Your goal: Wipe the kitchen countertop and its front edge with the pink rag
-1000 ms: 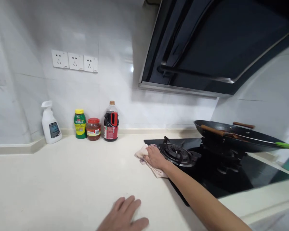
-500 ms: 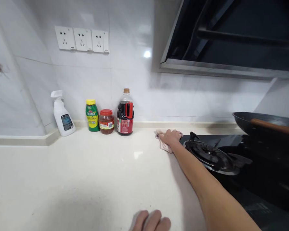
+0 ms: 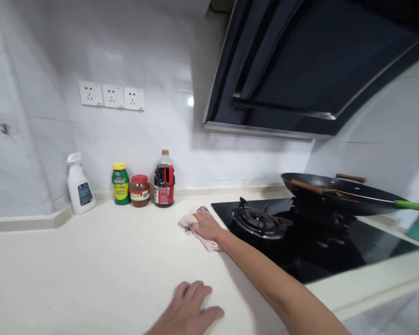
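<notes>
A smooth, cream-coloured countertop (image 3: 91, 270) fills the lower left, with a flat, black glass gas stove (image 3: 373, 242) at the right. Just below the frame's centre, a crumpled, pale pink fabric cloth (image 3: 210, 244) lies on the countertop. At bottom centre, the bare left hand (image 3: 192, 304) is loosely spread (holding nothing); the bare right hand (image 3: 206, 225) grips the cloth from above.

The right hand (image 3: 205, 225) holds a cloth (image 3: 210, 244) on the pale counter (image 3: 104, 265)
</notes>
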A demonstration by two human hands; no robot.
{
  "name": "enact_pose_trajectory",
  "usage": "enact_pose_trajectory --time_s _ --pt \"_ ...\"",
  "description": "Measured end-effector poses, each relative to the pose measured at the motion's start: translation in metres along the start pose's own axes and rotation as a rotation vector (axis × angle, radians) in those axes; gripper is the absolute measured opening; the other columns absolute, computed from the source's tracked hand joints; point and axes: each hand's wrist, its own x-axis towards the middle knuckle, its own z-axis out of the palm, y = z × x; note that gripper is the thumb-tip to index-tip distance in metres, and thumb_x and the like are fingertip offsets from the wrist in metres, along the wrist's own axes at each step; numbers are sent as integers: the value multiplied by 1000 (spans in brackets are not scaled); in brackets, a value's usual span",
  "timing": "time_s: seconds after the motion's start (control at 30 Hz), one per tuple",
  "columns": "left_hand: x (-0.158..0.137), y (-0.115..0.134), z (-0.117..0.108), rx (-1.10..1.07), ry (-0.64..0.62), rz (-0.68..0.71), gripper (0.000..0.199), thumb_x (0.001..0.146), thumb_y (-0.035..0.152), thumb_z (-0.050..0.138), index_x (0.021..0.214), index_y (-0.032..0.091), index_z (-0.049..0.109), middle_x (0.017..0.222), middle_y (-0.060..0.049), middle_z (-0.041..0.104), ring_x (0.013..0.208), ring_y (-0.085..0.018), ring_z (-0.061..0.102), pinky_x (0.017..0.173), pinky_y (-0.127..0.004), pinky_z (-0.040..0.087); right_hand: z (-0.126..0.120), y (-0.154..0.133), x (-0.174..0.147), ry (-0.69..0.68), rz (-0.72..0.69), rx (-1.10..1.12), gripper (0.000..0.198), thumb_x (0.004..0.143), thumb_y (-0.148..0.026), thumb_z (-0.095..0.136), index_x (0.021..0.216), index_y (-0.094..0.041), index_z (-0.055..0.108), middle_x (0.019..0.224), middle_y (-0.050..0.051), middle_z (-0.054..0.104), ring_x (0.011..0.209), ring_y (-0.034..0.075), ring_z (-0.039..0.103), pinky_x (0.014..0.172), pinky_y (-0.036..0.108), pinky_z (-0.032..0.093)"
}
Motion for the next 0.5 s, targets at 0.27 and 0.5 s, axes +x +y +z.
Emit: enact_pose_trajectory --time_s 0.27,0.5 --pt "2 31 -32 -15 -108 -229 73 77 63 75 142 33 59 160 -13 42 146 -42 35 116 -63 33 -42 0 -92 57 116 70 42 97 -37 52 127 -9 61 136 19 56 132 31 43 116 47 27" --pt "5 33 -36 -6 -125 -289 66 81 60 72 141 35 61 161 -8 41 149 -40 33 121 -63 30 -66 -15 -240 195 -30 339 45 77 -17 61 121 -23 60 130 7 60 125 25 50 112 38 37"
